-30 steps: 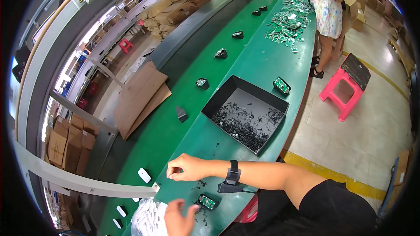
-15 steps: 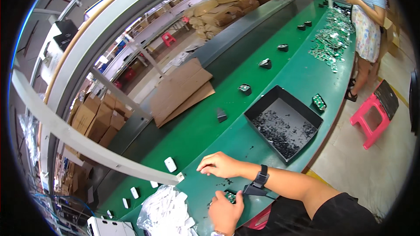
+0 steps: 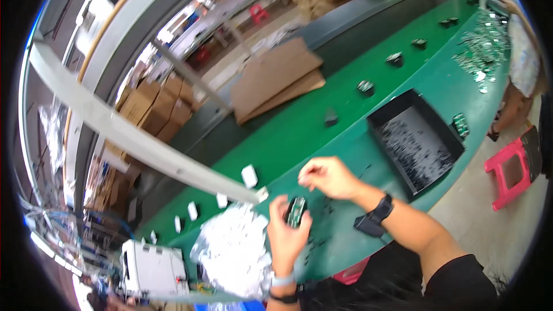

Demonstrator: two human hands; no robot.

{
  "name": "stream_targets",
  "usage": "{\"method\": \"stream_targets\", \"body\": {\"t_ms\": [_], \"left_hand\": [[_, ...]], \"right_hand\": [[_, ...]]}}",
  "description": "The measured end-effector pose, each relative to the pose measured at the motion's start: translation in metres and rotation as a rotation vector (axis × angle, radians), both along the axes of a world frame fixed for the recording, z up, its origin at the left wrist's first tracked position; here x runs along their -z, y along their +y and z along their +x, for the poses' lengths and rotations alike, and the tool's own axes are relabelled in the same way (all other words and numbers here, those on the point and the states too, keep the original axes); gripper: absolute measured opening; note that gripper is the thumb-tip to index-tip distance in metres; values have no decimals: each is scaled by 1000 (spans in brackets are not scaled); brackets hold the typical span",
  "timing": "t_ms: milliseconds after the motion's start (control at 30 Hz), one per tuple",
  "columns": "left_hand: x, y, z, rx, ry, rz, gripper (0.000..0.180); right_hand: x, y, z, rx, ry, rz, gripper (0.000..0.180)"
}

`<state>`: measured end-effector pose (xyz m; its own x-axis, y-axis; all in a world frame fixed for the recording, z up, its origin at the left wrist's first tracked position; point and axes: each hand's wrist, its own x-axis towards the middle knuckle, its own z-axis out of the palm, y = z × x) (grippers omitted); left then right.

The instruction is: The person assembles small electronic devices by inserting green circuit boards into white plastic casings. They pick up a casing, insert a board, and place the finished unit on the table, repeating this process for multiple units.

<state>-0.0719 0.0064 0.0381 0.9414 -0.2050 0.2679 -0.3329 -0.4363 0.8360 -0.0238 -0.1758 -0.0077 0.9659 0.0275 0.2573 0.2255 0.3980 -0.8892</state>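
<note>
A small black housing with a green circuit board is gripped between the thumb and fingers of my left hand, its board side facing up. To the right and a little farther off, my right hand is raised above the green table, fingertips pinched together. Whatever lies between those fingertips is too small to make out. Several loose small black parts lie on the table beneath and beside my hands. Left of my left hand sits a clear plastic bag of white pieces.
A black tray of small black parts stands to the right, with another board unit beyond it. Black units and white cases dot the green belt. A white post slants in. A person stands far right.
My head view has swung, so the scene sits farther right and higher. My left hand has shifted left with the housing, which now shows more of its board. My right fingertips stay pinched.
</note>
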Motion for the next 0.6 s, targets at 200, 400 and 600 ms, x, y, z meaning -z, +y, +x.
{"method": "stream_targets", "body": {"t_ms": [200, 400, 600], "left_hand": [[19, -1, 59, 179, 103, -281, 56], [37, -6, 70, 245, 105, -579, 66], [43, 4, 65, 347, 435, -1070, 56]], "right_hand": [[-4, -5, -3, -21, -74, 76, 5], [-1, -5, -3, -4, -86, -16, 4], [-8, -4, -6, -37, -24, -68, 3]]}}
